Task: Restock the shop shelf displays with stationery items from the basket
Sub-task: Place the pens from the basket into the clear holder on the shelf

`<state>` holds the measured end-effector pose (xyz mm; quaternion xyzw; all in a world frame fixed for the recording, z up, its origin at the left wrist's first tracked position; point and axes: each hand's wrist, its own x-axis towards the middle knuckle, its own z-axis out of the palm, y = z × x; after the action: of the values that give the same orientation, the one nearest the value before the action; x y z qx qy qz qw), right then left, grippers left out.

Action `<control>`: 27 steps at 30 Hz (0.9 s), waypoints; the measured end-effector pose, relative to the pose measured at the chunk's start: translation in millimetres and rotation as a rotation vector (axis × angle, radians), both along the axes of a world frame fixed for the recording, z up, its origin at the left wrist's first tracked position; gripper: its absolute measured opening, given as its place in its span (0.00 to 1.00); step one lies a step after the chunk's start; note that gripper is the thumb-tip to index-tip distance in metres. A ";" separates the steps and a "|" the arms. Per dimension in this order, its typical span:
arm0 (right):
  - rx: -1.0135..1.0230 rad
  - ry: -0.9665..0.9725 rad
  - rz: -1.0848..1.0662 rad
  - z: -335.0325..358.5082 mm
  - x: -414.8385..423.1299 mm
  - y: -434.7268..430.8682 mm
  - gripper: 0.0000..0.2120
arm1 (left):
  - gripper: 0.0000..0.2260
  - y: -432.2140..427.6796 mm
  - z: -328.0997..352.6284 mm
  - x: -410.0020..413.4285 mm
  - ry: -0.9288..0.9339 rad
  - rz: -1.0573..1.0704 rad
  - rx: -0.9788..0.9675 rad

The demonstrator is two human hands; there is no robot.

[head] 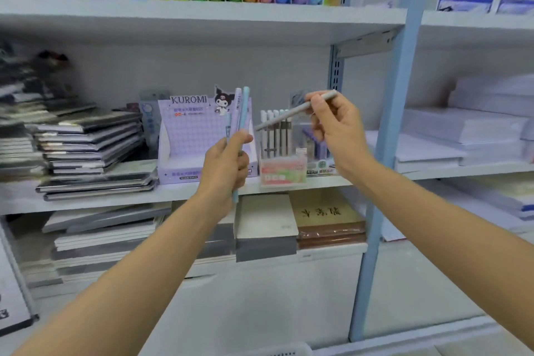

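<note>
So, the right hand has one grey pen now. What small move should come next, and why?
Probably tip the grey pen upright and lower it into the clear pen stand. The right hand pinches it, tilted, close by that stand, whose pens look similar. The left hand grips the blue and purple pens in front of the Kuromi box.

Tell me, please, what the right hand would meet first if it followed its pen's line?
Probably the left hand, gripping its pastel pens: the grey pen in the right hand points at that thumb. Depth is unclear; the pen rack stands behind.
</note>
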<state>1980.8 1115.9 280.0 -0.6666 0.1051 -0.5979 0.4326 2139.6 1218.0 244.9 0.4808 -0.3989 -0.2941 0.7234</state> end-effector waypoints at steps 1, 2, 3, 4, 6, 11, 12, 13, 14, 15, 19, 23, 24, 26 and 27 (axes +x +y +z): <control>-0.018 0.028 -0.069 7.4 0.1 -7.3 0.07 | 0.10 -1.7 4.4 0.3 -0.009 -0.003 -0.008; -0.047 0.072 -0.142 13.1 0.6 -15.4 0.07 | 0.09 -3.3 7.1 1.1 -0.026 0.000 -0.020; -0.083 0.129 -0.211 17.0 2.0 -23.8 0.07 | 0.08 -5.5 8.8 1.9 -0.046 0.001 -0.033; -0.117 0.195 -0.265 19.1 3.9 -31.9 0.07 | 0.07 -7.7 9.5 2.9 -0.064 -0.001 -0.044; -0.165 0.302 -0.317 19.3 9.3 -46.0 0.05 | 0.07 -12.3 10.5 4.6 -0.081 -0.007 -0.052; -0.230 0.406 -0.372 11.7 28.1 -67.7 0.03 | 0.07 -23.1 7.8 13.5 -0.116 -0.025 -0.023; -0.237 0.434 -0.386 9.6 31.8 -71.3 0.03 | 0.08 -24.7 6.3 15.5 -0.123 -0.029 -0.018; -0.250 0.474 -0.399 8.0 35.2 -74.5 0.03 | 0.08 -26.4 5.2 17.4 -0.130 -0.033 -0.016; -0.271 0.521 -0.413 6.8 38.3 -77.2 0.03 | 0.09 -28.3 4.3 19.3 -0.133 -0.037 -0.015; -0.294 0.571 -0.421 5.6 40.9 -79.2 0.03 | 0.09 -30.4 3.6 21.2 -0.131 -0.042 -0.013; -0.368 0.710 -0.417 10.1 42.7 -84.9 0.05 | 0.09 -37.2 2.0 27.2 -0.131 -0.053 0.000; -0.350 0.785 -0.343 19.0 40.4 -90.1 0.06 | 0.09 -41.9 1.2 30.3 -0.156 -0.077 0.009; -0.352 0.767 -0.346 18.4 42.0 -90.3 0.05 | 0.09 -43.0 1.1 30.7 -0.162 -0.084 0.011; -0.356 0.710 -0.385 14.2 46.6 -89.6 0.07 | 0.10 -44.5 0.3 31.2 -0.166 -0.095 0.013; -0.352 0.679 -0.400 11.3 48.8 -89.5 0.10 | 0.10 -45.0 -0.4 31.6 -0.166 -0.099 0.010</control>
<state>2029.6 1026.4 291.3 -0.8556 0.2650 -0.4255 0.1288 2171.1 1173.0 244.5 0.4868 -0.4792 -0.2908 0.6699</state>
